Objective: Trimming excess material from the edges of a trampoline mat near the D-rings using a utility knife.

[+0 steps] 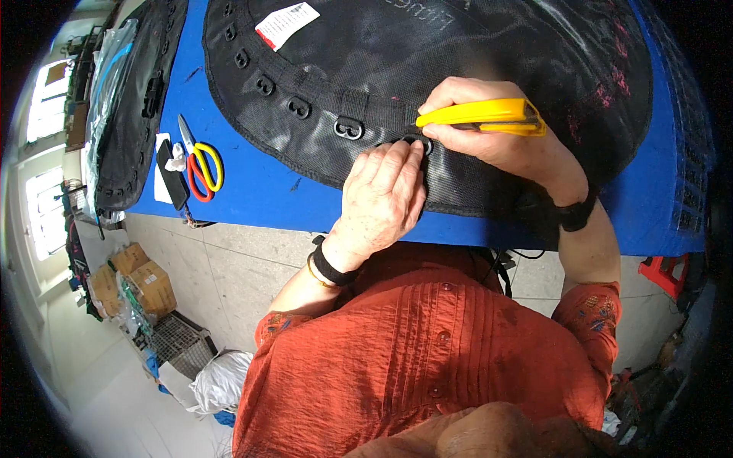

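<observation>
A large rounded black mesh sheet (pixel 328 69) has a webbing band and several black plastic rings (pixel 349 127) along its near edge. My left hand (pixel 382 195) bears down on that edge, fingers close together and bent. Its fingertips are at a black plastic ring (pixel 418 143), partly covered by them; the thumb is hidden. My right hand (pixel 496 141) is closed round a yellow-handled tool (pixel 481 114). The tool's narrow end points left over the webbing, just above the ring. No blade shows, so its exact kind is unclear.
Scissors (pixel 200 168) with red and yellow handles lie on the blue table (pixel 252 164), beside a black phone-like object (pixel 172 175). Another black mesh piece (pixel 130 107) is at far left. Cardboard boxes (pixel 149 286) and a wire crate (pixel 183 343) are on the floor; a red stool (pixel 663 275) stands right.
</observation>
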A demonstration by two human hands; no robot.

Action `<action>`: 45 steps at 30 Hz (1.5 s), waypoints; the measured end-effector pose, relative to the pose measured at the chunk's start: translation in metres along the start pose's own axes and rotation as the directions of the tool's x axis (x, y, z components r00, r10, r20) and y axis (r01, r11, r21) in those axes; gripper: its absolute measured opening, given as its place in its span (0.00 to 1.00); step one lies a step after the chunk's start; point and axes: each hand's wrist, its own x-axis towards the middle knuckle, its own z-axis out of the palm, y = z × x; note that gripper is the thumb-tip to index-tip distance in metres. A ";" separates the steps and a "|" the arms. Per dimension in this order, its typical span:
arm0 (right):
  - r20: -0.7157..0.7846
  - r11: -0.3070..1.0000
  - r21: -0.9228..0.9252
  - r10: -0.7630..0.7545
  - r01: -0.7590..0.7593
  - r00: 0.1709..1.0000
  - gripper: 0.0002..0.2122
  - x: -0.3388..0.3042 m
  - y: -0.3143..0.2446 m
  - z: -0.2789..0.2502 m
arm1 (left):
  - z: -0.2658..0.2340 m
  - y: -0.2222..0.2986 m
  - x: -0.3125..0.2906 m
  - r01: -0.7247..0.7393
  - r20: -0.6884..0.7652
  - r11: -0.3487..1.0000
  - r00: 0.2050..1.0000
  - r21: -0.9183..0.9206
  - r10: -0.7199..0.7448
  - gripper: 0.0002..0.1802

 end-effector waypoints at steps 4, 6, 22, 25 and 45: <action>-0.001 0.999 -0.022 -0.034 0.034 0.999 0.07 -0.001 0.002 0.000 | 0.000 0.000 0.000 -0.006 0.000 1.000 1.000 0.000 0.006 0.31; 0.001 0.999 -0.014 -0.031 0.031 1.000 0.07 -0.001 0.002 -0.002 | 0.001 -0.001 0.000 -0.005 0.000 1.000 1.000 -0.002 0.005 0.31; 0.042 0.998 -0.029 -0.059 0.060 0.997 0.06 -0.003 0.008 -0.014 | -0.001 0.001 0.002 0.012 0.008 1.000 1.000 0.008 -0.012 0.29; 0.052 0.992 -0.097 -0.074 0.079 0.996 0.06 -0.002 0.007 -0.015 | -0.001 0.001 0.002 0.013 0.008 1.000 1.000 0.017 -0.013 0.28; 0.032 0.804 0.460 0.408 -0.376 0.912 0.07 0.001 0.044 -0.037 | -0.027 0.009 0.017 0.174 0.125 0.981 0.975 0.088 -0.185 0.29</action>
